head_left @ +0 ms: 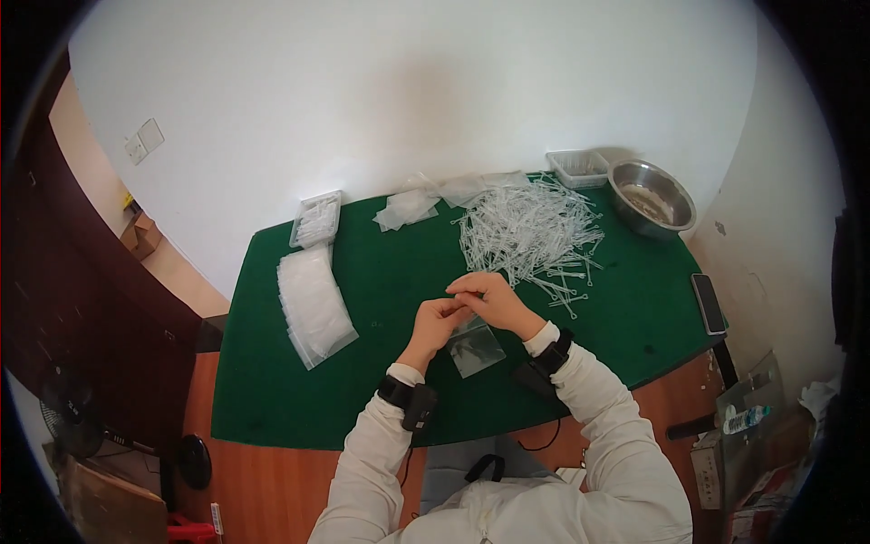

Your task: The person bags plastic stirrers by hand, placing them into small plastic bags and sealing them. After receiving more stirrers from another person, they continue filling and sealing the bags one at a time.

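Note:
My left hand [437,326] and my right hand [500,304] meet over the middle of the green table, fingers closed and fingertips together. A small clear plastic bag [478,352] extends from beneath them toward me. Its top edge is hidden by my fingers, which appear to pinch it. Just beyond my right hand lies a large loose heap of thin clear plastic sticks with looped ends [530,227]. To the left of my left hand, a fanned stack of clear plastic bags [313,304] lies flat.
A white tray [316,218] of small pale pieces stands at the back left. Loose plastic bags [408,208] lie along the back edge. At the back right are a clear tray [578,169] and a metal bowl [652,199]. A phone [708,304] rests at the right edge.

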`<move>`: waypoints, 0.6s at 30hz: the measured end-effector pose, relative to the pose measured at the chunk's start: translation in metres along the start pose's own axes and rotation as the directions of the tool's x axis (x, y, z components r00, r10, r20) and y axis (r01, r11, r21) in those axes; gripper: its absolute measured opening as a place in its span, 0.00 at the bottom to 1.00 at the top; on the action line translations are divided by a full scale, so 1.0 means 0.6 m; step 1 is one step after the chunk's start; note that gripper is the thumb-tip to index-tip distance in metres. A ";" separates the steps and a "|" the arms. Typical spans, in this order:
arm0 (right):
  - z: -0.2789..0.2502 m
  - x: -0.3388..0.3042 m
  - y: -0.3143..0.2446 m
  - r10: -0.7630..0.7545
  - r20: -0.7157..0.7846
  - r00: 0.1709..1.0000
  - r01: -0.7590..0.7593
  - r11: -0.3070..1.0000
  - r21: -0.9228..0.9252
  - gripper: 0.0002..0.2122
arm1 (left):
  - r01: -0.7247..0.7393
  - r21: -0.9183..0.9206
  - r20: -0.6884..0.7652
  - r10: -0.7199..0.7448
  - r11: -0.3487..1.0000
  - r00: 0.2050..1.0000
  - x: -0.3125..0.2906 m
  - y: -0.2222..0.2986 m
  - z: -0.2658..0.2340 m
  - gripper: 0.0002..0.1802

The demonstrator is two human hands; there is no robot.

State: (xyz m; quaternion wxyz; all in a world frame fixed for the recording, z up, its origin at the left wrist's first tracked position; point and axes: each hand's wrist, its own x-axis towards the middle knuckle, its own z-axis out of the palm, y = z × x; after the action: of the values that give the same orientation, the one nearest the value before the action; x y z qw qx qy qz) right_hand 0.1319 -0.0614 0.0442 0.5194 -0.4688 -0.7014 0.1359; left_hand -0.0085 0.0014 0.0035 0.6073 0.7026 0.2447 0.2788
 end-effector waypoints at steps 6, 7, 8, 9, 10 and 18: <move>-0.010 -0.002 0.015 0.189 0.022 0.982 -0.188 0.981 -0.038 0.05 | 0.007 -0.111 -0.062 -0.014 0.994 0.998 0.007 -0.019 -0.002 0.10; -0.011 -0.003 0.020 0.193 0.018 0.981 -0.191 0.980 -0.058 0.05 | 0.047 -0.183 -0.076 -0.061 0.982 0.995 0.009 -0.020 -0.008 0.11; -0.014 -0.004 0.025 0.195 0.017 0.981 -0.194 0.979 -0.057 0.05 | 0.086 -0.255 -0.083 -0.110 0.963 0.990 0.010 -0.015 -0.010 0.12; -0.017 -0.005 0.030 0.190 0.019 0.982 -0.188 0.980 -0.062 0.05 | 0.088 -0.255 -0.082 -0.112 0.963 0.990 0.010 -0.010 -0.012 0.12; -0.019 -0.006 0.034 0.184 0.021 0.983 -0.182 0.981 -0.066 0.05 | 0.115 -0.303 -0.076 -0.145 0.946 0.987 0.010 -0.004 -0.014 0.13; -0.026 -0.007 0.034 0.175 0.075 0.982 -0.169 0.983 -0.073 0.05 | 0.141 -0.043 0.070 -0.138 0.989 0.988 -0.001 0.008 -0.045 0.15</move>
State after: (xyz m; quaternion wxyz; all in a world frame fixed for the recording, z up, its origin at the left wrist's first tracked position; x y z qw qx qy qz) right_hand 0.1557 -0.0588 0.0348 0.4610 -0.5388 -0.6829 0.1758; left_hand -0.0274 0.0195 0.0109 0.6499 0.6778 0.2659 0.2178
